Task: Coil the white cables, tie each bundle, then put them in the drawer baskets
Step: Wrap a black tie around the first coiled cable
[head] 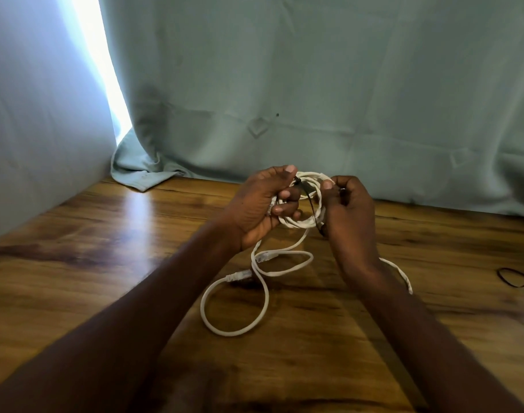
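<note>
A coiled bundle of white cable (303, 222) hangs between my hands above the wooden table (106, 263). My left hand (262, 205) grips the coil's left side with curled fingers. My right hand (348, 208) pinches a thin black tie (312, 207) that runs across the coil. Loose white cable (255, 296) trails down onto the table in loops, with two plug ends (240, 275) lying beside each other. Another stretch of white cable (402, 274) shows behind my right forearm.
Several black ties (520, 283) lie at the table's right edge. A pale green curtain (314, 84) hangs along the table's far side, its hem spilling onto the wood at the back left. A bright gap of light shows at the upper left.
</note>
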